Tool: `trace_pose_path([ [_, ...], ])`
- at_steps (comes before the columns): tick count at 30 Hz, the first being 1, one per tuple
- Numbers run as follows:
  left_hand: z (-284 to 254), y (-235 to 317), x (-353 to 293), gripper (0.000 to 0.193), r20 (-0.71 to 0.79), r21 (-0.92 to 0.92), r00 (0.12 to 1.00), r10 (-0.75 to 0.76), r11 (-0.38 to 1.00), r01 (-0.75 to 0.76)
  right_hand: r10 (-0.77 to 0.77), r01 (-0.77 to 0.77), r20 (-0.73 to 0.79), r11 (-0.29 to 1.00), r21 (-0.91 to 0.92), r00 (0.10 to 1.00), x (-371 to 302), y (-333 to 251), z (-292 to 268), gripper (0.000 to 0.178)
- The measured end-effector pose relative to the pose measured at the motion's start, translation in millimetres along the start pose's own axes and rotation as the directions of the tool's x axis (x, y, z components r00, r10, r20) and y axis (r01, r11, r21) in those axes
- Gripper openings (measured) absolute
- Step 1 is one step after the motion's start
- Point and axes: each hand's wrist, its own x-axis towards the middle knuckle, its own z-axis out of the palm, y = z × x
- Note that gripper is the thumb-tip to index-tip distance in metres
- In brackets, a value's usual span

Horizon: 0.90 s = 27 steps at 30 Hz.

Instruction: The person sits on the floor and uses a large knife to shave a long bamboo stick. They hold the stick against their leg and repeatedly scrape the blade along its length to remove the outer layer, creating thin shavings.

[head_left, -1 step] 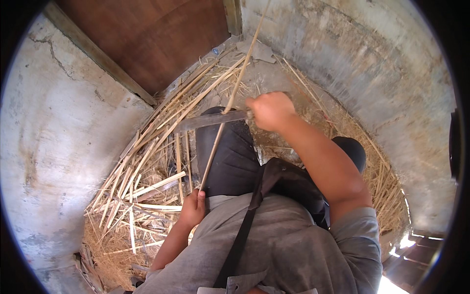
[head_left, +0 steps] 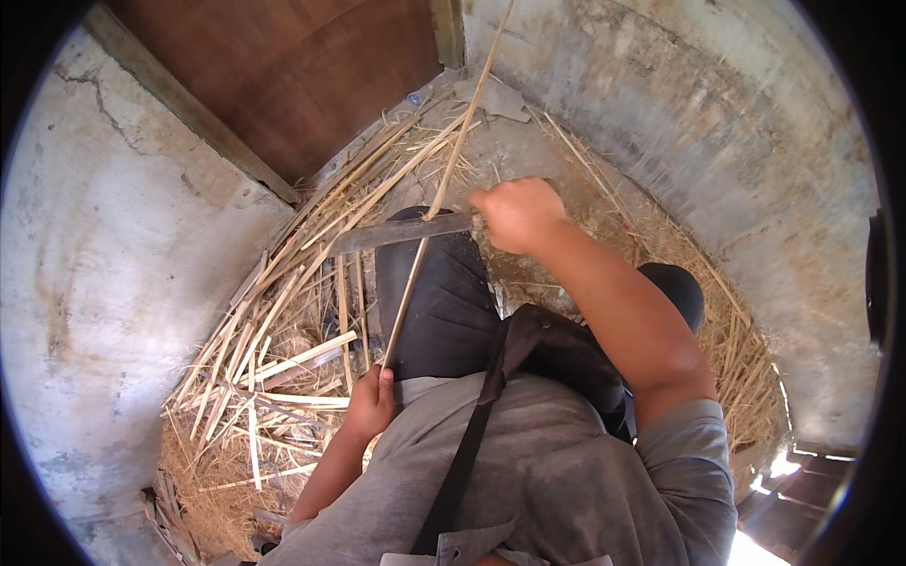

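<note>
A long, thin pale bamboo strip (head_left: 461, 149) slants from my lap up toward the far wall. My left hand (head_left: 373, 401), closed beside my left thigh, grips its near end. My right hand (head_left: 524, 215) is wrapped round the handle of a broad, dark-bladed knife (head_left: 392, 235), held above my left knee. The blade points left and crosses the strip; above the crossing the strip shows in front of the blade, below it the strip runs on toward my left hand. Most of the knife's handle is hidden by my fingers.
Many split bamboo strips (head_left: 300, 366) lie heaped on the floor at my left. Fine shavings (head_left: 741, 401) cover the floor to the right. Weathered walls (head_left: 679, 104) close in on both sides, with a brown door panel (head_left: 283, 75) at the far left.
The knife and my right hand have shifted very slightly left, and the far part of the strip has tilted a little left. My left hand keeps its place on the strip.
</note>
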Motion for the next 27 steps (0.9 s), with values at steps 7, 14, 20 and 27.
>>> trace_pose_path([
  [7, -9.4, -9.6, -4.0, 0.047, 0.007, -0.027, 0.999, 0.04, 0.999, -0.039, 0.016, -0.03, 0.121, 0.992, 0.119, 0.993, -17.1, -1.8, 6.7, 0.041],
  [14, -1.7, -19.8, -5.2, 0.048, 0.055, -0.095, 0.996, 0.07, 0.993, -0.065, -0.082, 0.043, 0.037, 0.789, 0.613, 0.996, -15.5, 6.9, 62.5, 0.037],
  [20, -6.8, -9.8, 0.4, 0.047, 0.026, -0.096, 0.999, 0.042, 0.995, -0.039, -0.171, 0.161, 0.12, 0.983, 0.084, 0.978, -25.5, -33.1, 10.3, 0.027],
  [27, 0.6, -5.4, 1.1, 0.045, -0.038, -0.026, 0.997, 0.063, 0.998, -0.064, 0.048, -0.048, 0.006, 0.999, -0.01, 0.999, -1.5, -2.0, -8.6, 0.032],
])
